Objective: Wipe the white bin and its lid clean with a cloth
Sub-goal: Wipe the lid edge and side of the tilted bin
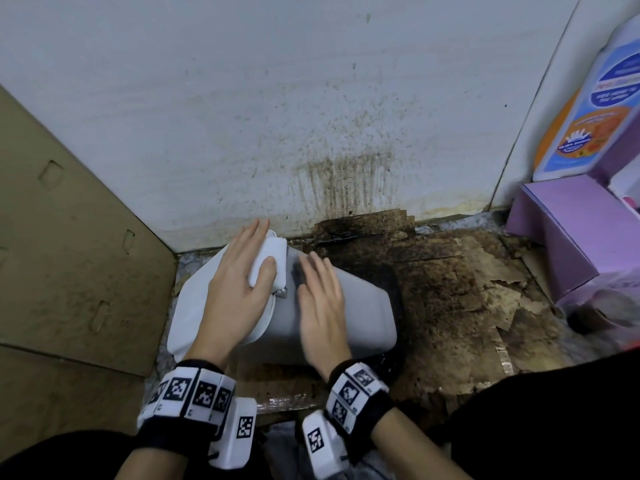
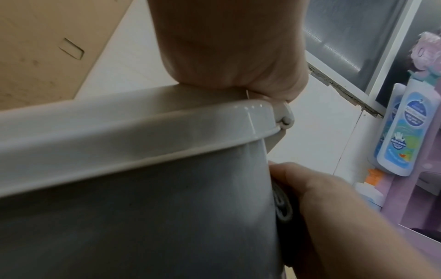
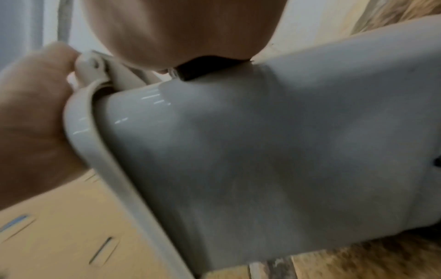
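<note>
I have the white bin (image 1: 346,317) lying on its side on the stained cardboard floor (image 1: 467,289) near the wall (image 1: 277,98), with its lid (image 1: 194,306) to my left and hinged open or ajar; I can't tell how far.

My left hand (image 1: 239,285) lies flat across the lid end, fingers straight and relaxed, thumb resting on the hinge block (image 1: 273,268). It is not a closed grip, only a press.

My right hand (image 1: 322,306) presses flat on the bin's wall, and the left wrist view shows a grey cloth (image 2: 282,205) under those fingers.

My worry, from biggest to smallest:

1. The bin could roll or skid on the greasy floor, since neither hand clamps it.
2. The underside touches the grime, so wiped faces may get dirty again.
3. The cloth could slip from under flat fingers.
4. My thumb could get pinched at the hinge.
</note>
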`<state>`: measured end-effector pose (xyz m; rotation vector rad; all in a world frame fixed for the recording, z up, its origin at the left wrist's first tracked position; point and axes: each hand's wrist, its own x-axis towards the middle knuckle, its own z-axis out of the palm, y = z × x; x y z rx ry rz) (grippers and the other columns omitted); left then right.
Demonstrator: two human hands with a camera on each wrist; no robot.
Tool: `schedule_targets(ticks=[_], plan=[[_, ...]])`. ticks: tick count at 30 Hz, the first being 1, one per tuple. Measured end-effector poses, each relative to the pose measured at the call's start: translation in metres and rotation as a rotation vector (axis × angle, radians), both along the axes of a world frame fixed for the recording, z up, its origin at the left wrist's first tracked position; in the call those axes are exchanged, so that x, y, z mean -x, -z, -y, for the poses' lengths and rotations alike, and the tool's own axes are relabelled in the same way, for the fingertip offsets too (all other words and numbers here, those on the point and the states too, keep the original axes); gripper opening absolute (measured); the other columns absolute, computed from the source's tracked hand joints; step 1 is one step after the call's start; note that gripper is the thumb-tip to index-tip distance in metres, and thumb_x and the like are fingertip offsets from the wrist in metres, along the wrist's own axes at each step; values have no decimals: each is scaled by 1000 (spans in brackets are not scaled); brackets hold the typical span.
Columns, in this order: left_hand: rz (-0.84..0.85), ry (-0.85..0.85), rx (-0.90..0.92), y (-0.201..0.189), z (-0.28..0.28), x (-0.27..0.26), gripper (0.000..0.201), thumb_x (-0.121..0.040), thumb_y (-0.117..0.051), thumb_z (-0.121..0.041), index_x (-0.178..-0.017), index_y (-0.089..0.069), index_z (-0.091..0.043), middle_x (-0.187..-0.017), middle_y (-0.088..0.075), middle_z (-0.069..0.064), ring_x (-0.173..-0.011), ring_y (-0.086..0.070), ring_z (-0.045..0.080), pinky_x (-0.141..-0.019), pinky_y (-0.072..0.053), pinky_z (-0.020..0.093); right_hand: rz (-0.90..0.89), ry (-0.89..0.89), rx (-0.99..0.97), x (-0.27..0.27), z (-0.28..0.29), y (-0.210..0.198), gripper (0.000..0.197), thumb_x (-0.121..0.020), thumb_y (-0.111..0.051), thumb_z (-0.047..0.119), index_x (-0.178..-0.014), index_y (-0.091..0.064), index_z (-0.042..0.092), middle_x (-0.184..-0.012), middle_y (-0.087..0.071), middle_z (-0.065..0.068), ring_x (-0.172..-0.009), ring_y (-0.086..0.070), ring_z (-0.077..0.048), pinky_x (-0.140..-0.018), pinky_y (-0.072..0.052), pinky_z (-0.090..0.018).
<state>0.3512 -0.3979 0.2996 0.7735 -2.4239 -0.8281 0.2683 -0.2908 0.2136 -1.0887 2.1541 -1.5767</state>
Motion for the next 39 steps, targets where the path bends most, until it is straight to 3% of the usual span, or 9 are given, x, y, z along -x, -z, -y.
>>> schedule_targets(ticks=[5,10,15,17,19,25,33,36,39], plan=[[-38,13,-17,1,4,-4,60,-99,-37,-47,-157,-36,-32,-164,-33,-12,-153,-22,3,-127,-23,41,-79,38,-4,-25,-11,6,53,-105,-21,32,-157,-28,28,-165,-21,11,-154,-10,-8,-124,-13,-38],[-36,4,-40,0,3,-4,56,-100,-41,-41,-156,-37,-35,-163,-33,-16,-153,-22,1,-127,-22,40,-221,37,-49,-20,-30,34,53,-104,-27,30,-157,-28,29,-166,-22,6,-154,-14,-13,-124,-14,-37],[-37,-8,-64,-3,0,-3,56,-100,-42,-39,-155,-38,-37,-163,-33,-18,-153,-21,0,-127,-21,37,-48,235,-81,-5,-58,86,51,-106,-20,38,-156,-27,35,-166,-21,9,-154,-14,-11,-123,-19,-49],[-28,-10,-62,-4,-4,-1,56,-100,-42,-40,-155,-38,-37,-163,-32,-19,-153,-19,0,-126,-19,35,68,323,-58,-3,-61,94,48,-105,-18,43,-153,-26,43,-164,-24,9,-153,-16,-9,-123,-19,-48],[-17,-15,-59,-4,-4,1,56,-100,-41,-40,-155,-38,-37,-163,-32,-19,-153,-18,0,-126,-19,35,147,359,-42,-5,-55,92,48,-104,-19,44,-151,-27,46,-164,-24,9,-153,-14,-8,-125,-14,-45],[2,-17,-36,-3,-1,1,56,-101,-38,-41,-157,-36,-35,-164,-31,-15,-154,-18,3,-127,-18,37,229,388,-45,-22,-34,65,60,-97,-15,45,-155,-27,35,-165,-18,10,-152,-4,-4,-124,-4,-44],[23,-15,-5,-2,-4,3,57,-102,-36,-42,-158,-33,-34,-165,-29,-13,-155,-16,5,-124,-15,28,-28,81,19,-62,-17,-2,65,-97,-17,36,-161,-5,29,-168,1,13,-155,2,-12,-122,8,-31],[26,-15,-6,-1,-6,2,56,-102,-36,-43,-158,-32,-35,-165,-29,-15,-155,-14,2,-123,-14,26,-131,53,-6,-57,-20,5,64,-100,-20,37,-161,-3,26,-169,-1,8,-156,-2,-16,-123,4,-34],[25,-14,-4,-1,-8,4,54,-104,-38,-40,-158,-33,-34,-165,-30,-14,-155,-15,3,-122,-15,26,-231,74,-28,-44,-23,20,59,-104,-24,36,-161,-10,26,-168,-12,2,-155,-12,-18,-124,-9,-40]])
